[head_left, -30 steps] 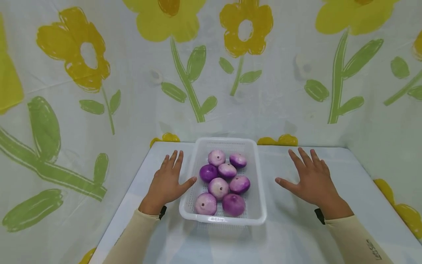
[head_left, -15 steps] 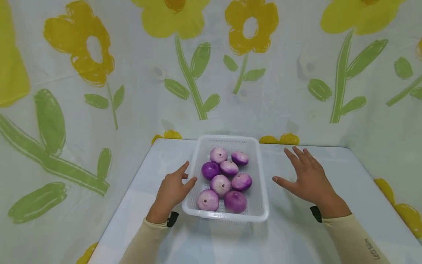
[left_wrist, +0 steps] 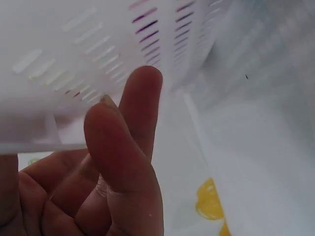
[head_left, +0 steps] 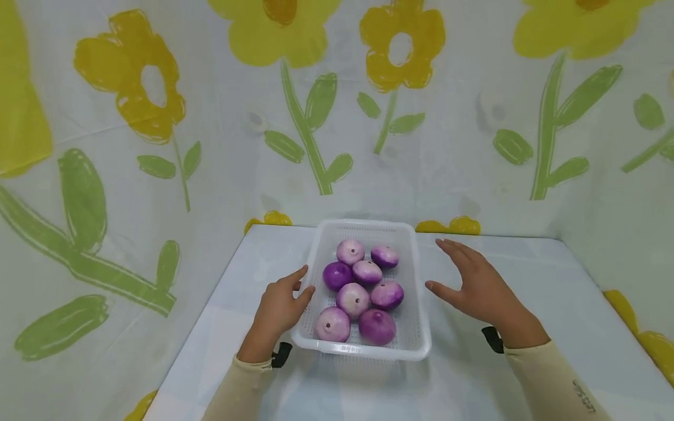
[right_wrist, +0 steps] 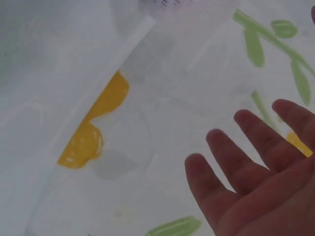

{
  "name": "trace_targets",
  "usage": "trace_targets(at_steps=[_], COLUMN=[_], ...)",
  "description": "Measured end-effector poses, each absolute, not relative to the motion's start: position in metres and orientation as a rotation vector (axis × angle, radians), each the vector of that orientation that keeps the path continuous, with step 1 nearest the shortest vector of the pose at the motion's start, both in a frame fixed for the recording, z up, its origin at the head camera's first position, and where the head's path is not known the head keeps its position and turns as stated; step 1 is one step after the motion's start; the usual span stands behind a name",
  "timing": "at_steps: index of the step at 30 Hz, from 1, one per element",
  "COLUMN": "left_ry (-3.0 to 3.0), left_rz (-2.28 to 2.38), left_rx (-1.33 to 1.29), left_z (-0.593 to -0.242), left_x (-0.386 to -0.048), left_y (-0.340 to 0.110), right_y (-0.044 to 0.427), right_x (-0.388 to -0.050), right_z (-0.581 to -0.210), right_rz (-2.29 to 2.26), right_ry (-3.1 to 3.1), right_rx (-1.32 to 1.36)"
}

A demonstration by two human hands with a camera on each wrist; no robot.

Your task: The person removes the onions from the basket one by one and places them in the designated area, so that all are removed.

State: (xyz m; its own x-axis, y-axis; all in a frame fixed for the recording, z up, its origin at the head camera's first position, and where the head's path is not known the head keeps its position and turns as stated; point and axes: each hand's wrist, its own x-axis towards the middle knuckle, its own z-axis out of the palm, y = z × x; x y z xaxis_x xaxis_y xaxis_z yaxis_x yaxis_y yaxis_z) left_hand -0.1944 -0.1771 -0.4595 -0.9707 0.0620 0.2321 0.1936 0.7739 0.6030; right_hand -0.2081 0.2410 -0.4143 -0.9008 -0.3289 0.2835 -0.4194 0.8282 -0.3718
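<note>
Lower centre of the frame: eight round purple-and-white onions (head_left: pixel 347 297) inside a white, rectangular, perforated plastic basket (head_left: pixel 379 352). At its left rim, left hand (head_left: pixel 276 307), whether gripping hard to tell; rightward, apart, right hand (head_left: pixel 483 289), fingers extended.

Bare left hand (head_left: pixel 276 307) and right hand (head_left: pixel 481 289), a black wrist piece (head_left: pixel 281 355) I see at each cuff, cream left sleeve (head_left: pixel 237 392) at seven o'clock, matching right sleeve (head_left: pixel 544 377) at four, printed with small dark lettering (head_left: pixel 583 396).
</note>
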Motion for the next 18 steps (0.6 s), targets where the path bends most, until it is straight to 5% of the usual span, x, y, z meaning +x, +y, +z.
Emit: trace_targets(at_steps=[18], left_ry=[-2.698], left_rz=[-1.143], left_rx=[-0.088], left_z=[-0.467], left_x=[-0.190], left_y=[-0.172], right_y=[0.189], right_x=[-0.234], right_z=[-0.401], right_rz=[0.715], right_ry=[-2.822], right_rx=[1.067])
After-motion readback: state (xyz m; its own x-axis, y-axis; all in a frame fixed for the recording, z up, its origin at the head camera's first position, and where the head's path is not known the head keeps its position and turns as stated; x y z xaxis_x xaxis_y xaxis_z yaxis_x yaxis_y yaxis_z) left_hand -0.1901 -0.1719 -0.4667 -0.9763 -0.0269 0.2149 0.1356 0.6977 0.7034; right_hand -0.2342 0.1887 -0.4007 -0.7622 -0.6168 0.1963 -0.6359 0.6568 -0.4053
